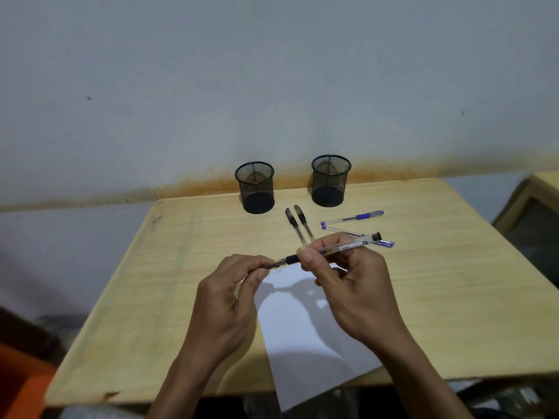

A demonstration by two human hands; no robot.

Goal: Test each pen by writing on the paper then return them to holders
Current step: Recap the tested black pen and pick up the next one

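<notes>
My right hand (351, 285) grips a clear black-ink pen (348, 245) held nearly level above the white paper (302, 328). My left hand (230, 294) pinches the pen's tip end, where its cap sits. Two black pens (298, 226) lie side by side on the table behind my hands. Two blue pens (354, 219) lie to their right, one partly hidden by the held pen. Two black mesh holders, the left holder (255, 187) and the right holder (330, 180), stand at the table's far edge with nothing in them. Faint marks show at the paper's top.
The wooden table (151, 297) stands against a grey wall. The paper overhangs the table's near edge. Another wooden piece of furniture (541, 189) is at the far right, and something orange (18, 385) lies on the floor at the lower left.
</notes>
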